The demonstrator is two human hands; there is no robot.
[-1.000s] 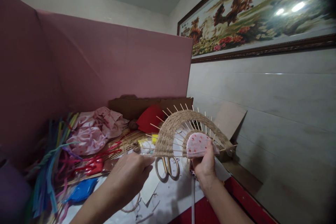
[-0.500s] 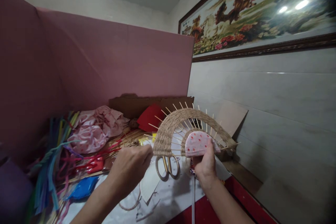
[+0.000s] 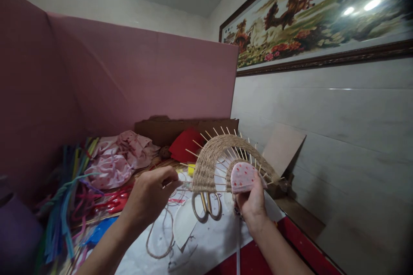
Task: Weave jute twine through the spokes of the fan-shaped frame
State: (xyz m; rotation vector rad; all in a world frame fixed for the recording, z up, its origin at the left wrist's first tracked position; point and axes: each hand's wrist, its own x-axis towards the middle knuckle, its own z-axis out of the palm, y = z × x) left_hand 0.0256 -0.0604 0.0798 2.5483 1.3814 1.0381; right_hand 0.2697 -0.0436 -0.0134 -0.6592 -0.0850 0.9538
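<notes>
Right hand (image 3: 253, 204): by it the dotted pad (image 3: 243, 177) of the fan-shaped weave (image 3: 204, 176) is gripped, thumb pressed on the front, fingers hidden behind; this hold is scarcely altered.
Left hand (image 3: 150, 195): it has been drawn a little leftward from the weave's corner and turned, so that the curl of the forefinger is now shown. Between forefinger and thumb a thin strand (image 3: 185, 182) appears to be pinched; whether it is cord or a stick's end cannot be told.
Cord loop (image 3: 158, 258): more of its curve is now left uncovered on the white sheet (image 3: 209, 247).
Blue packet (image 3: 100, 231): more of it is covered by the left arm.
Scissors (image 3: 203, 202): the gold handles are seen below the weave, touched by neither hand.
Fan-shaped weave: it is held up between the hands, shifted slightly to the right. Slack is judged to be taken up at its left corner, with the row unfinished.
Pink cloth (image 3: 109, 167): left unmoved beyond.
</notes>
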